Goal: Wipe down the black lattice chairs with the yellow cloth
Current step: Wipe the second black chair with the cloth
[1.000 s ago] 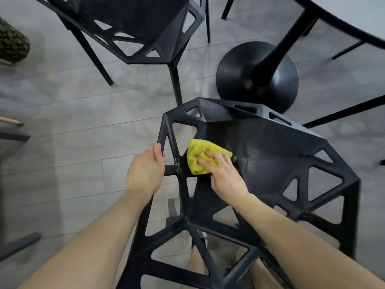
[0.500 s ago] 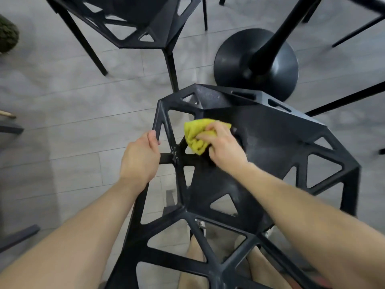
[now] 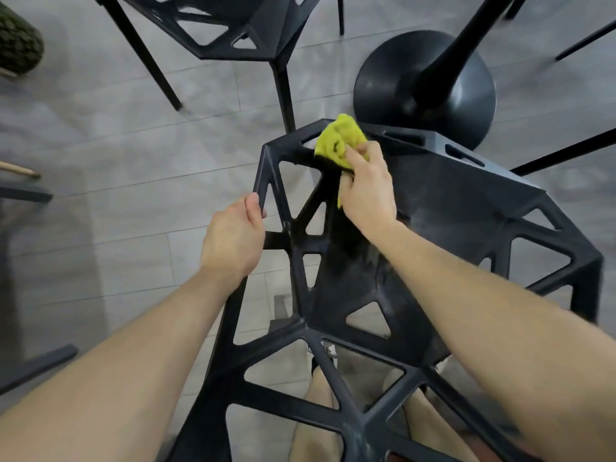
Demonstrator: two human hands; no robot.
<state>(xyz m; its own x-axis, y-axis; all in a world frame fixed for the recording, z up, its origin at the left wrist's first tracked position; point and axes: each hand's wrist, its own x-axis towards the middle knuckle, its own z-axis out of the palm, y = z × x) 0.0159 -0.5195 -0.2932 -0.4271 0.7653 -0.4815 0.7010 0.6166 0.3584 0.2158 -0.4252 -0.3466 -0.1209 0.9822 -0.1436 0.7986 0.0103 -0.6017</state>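
Wiping is at the far left corner of the near lattice chair. The right hand clutches the bunched yellow cloth against the corner rim, the cloth just beyond its fingers. The left hand grips the left rim strut, near and left of the cloth. The far rim runs rightward from the cloth, so the right hand is judged better placed. A second chair stands farther off.

Dining area: pedestal table, lattice chairs, tiled floor.
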